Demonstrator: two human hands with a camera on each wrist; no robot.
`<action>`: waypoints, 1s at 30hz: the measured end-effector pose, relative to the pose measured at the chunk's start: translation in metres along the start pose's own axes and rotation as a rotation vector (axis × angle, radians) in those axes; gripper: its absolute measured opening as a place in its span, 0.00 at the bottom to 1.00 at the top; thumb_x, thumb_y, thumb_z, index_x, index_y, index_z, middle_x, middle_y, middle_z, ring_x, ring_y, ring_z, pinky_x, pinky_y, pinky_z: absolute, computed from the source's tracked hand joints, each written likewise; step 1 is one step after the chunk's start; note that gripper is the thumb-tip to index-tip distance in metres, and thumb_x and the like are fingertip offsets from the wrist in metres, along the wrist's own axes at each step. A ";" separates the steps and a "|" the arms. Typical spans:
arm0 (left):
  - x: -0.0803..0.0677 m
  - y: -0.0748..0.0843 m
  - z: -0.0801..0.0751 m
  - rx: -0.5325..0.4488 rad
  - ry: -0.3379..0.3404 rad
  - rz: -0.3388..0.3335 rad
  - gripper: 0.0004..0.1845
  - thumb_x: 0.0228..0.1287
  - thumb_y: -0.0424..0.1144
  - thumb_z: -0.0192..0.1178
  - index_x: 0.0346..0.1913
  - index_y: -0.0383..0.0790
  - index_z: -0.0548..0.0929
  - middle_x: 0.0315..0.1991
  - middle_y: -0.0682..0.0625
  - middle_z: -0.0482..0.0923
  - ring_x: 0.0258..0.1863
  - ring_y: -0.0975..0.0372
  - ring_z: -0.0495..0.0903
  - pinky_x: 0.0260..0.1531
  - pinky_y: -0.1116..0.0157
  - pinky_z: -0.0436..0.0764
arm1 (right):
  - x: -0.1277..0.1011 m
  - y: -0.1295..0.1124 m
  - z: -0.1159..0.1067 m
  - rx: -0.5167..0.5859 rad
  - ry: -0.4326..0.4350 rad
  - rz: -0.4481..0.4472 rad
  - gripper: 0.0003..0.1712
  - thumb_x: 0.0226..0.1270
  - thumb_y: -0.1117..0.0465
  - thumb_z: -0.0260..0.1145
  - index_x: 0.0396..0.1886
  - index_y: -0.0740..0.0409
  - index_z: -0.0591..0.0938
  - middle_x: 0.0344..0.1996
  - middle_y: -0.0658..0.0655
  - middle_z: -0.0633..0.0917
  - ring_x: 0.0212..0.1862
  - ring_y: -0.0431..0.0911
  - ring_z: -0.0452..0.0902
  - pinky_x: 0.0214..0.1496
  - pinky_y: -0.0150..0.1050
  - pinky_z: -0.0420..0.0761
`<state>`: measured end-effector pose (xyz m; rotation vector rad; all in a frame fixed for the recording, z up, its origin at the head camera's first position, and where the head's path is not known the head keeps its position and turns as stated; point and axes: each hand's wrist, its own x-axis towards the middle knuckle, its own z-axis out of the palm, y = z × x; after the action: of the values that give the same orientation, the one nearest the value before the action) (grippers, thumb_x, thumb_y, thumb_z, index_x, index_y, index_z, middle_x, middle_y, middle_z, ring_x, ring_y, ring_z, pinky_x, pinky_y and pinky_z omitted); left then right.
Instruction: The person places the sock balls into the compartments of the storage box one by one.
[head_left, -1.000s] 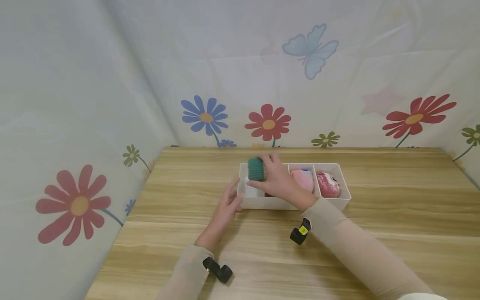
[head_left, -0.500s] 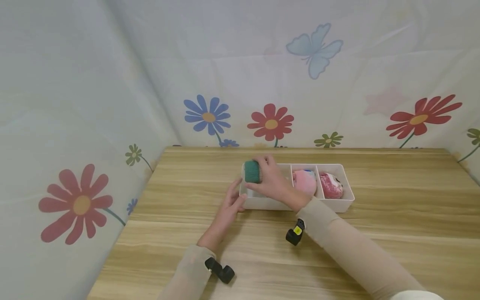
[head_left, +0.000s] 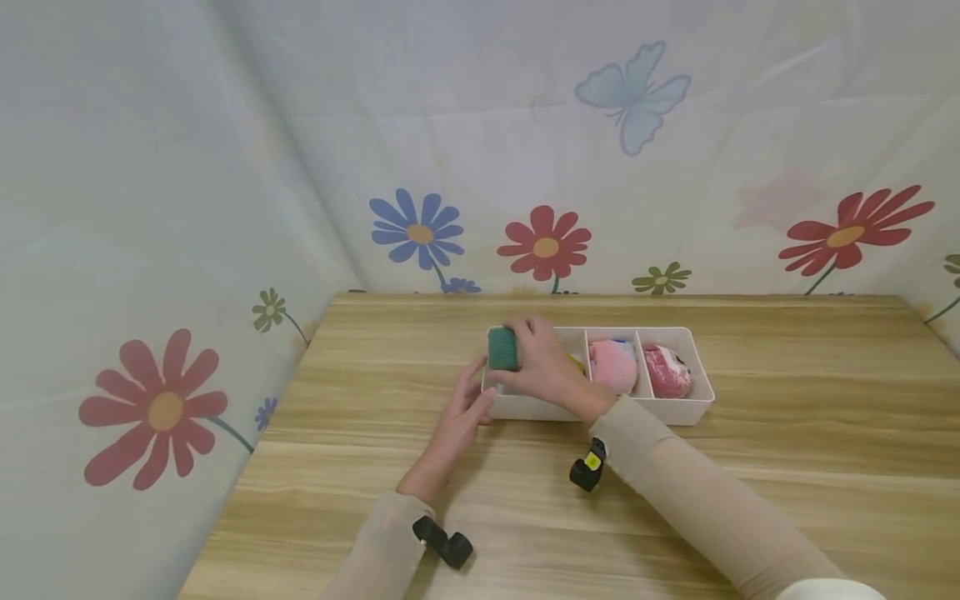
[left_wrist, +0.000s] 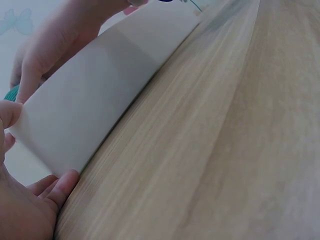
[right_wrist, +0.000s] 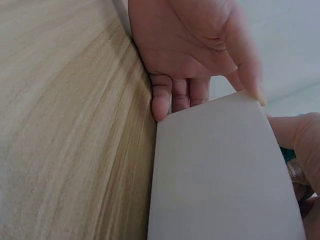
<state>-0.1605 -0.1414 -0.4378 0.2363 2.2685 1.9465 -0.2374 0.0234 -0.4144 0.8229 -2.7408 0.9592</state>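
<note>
My right hand point(head_left: 543, 364) grips a green ribbed knit bundle point(head_left: 502, 348), seemingly a rolled sock, within the left end of a long white divided box point(head_left: 600, 409). The right wrist view shows a brown knit part beside its green. My left hand point(head_left: 457, 410) rests against the box's left end, the thumb at its upper front corner and the other fingers along the end wall. A pink bundle point(head_left: 612, 367) and a red-and-white bundle point(head_left: 667, 372) lie in the two compartments to the right. Something yellow point(head_left: 576, 362) shows partly behind my right hand.
The box stands on a wood-grain table point(head_left: 525, 508), toward its back edge. A white curtain point(head_left: 465, 117) printed with flowers and a butterfly hangs behind the table and on its left.
My right hand has shifted a little left with the green bundle and lowered it into the box's left end. The left hand stays at the box end.
</note>
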 end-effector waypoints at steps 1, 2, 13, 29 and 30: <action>0.000 0.000 0.000 -0.008 -0.005 -0.004 0.30 0.73 0.42 0.44 0.73 0.44 0.47 0.63 0.37 0.62 0.55 0.47 0.68 0.48 0.50 0.72 | 0.000 0.000 0.000 -0.009 -0.003 0.001 0.47 0.47 0.43 0.73 0.63 0.59 0.66 0.54 0.62 0.67 0.50 0.52 0.64 0.44 0.45 0.78; 0.000 0.000 0.000 -0.015 -0.012 -0.005 0.30 0.73 0.42 0.44 0.73 0.45 0.47 0.63 0.37 0.62 0.56 0.46 0.68 0.49 0.49 0.71 | 0.000 0.001 0.001 -0.024 -0.007 0.003 0.47 0.48 0.42 0.73 0.63 0.59 0.66 0.54 0.62 0.67 0.50 0.52 0.64 0.44 0.44 0.78; 0.002 -0.001 -0.001 -0.031 -0.025 -0.021 0.30 0.73 0.42 0.44 0.73 0.47 0.48 0.63 0.38 0.60 0.55 0.48 0.67 0.49 0.51 0.70 | 0.000 0.001 -0.001 -0.173 -0.130 0.012 0.44 0.53 0.41 0.69 0.64 0.61 0.68 0.55 0.61 0.71 0.56 0.53 0.61 0.58 0.48 0.67; 0.002 -0.002 0.002 -0.030 0.024 -0.006 0.29 0.73 0.41 0.45 0.72 0.46 0.50 0.64 0.35 0.62 0.55 0.49 0.68 0.49 0.49 0.72 | -0.015 0.002 -0.021 -0.044 -0.006 -0.116 0.32 0.59 0.50 0.67 0.60 0.60 0.72 0.53 0.60 0.75 0.52 0.51 0.67 0.51 0.46 0.74; 0.002 -0.002 0.003 -0.031 0.028 -0.003 0.29 0.73 0.40 0.46 0.72 0.46 0.51 0.63 0.34 0.62 0.55 0.48 0.68 0.49 0.49 0.72 | -0.017 0.003 -0.022 -0.037 0.005 -0.129 0.31 0.60 0.51 0.67 0.60 0.60 0.72 0.53 0.61 0.75 0.52 0.52 0.67 0.51 0.47 0.74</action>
<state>-0.1615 -0.1389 -0.4397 0.2029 2.2528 1.9935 -0.2255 0.0468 -0.4030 0.9759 -2.6554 0.8815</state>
